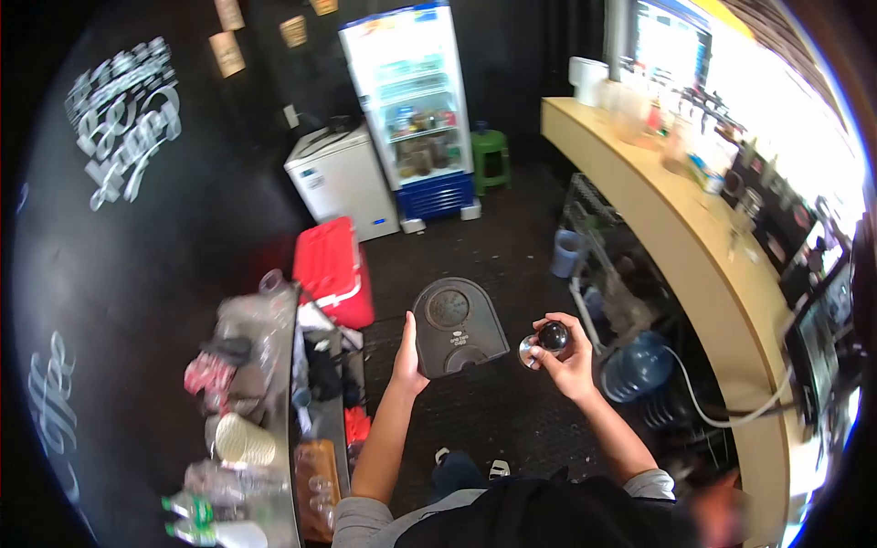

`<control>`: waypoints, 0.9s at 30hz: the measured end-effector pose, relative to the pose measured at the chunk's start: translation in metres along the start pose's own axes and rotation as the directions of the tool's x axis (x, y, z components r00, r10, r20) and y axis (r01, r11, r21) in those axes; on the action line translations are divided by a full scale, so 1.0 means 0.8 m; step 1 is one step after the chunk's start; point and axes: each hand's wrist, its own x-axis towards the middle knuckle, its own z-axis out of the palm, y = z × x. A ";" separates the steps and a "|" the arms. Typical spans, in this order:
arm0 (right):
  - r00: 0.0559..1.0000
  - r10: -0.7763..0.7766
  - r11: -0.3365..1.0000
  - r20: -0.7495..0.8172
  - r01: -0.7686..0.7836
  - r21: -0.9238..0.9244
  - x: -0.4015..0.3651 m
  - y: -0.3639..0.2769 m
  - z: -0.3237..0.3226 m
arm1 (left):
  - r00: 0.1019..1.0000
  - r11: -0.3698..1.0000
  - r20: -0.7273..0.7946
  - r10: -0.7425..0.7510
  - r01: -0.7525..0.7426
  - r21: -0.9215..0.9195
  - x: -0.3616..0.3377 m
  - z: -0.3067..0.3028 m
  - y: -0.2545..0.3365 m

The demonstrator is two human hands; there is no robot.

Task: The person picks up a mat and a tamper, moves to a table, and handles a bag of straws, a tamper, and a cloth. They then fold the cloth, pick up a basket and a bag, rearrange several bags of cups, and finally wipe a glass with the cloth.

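Held out in front of me is a black tamping mat [482,320], with a round recess near its far end and small pale lettering. My left hand [410,358] grips its left edge; some of the fingers are hidden beneath it. To the right, my right hand [572,362] is closed around a coffee tamper [554,335] with a round black knob and a shiny metal base facing left. A gap separates the tamper from the mat, and both are in the air above the dark floor.
A counter with stacked cups [245,440] and plastic bags runs along the left, near a red cooler [326,265]. Ahead stand a white chest freezer [343,187] and a lit display fridge [411,100]. A curved wooden counter [676,187] and a blue water jug [637,367] are at right.
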 end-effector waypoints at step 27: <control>0.358 -0.346 0.831 -0.867 -0.312 -0.460 -0.101 -0.085 -0.239 | 0.407 0.787 0.674 -0.616 0.348 0.509 0.340 0.426 -0.359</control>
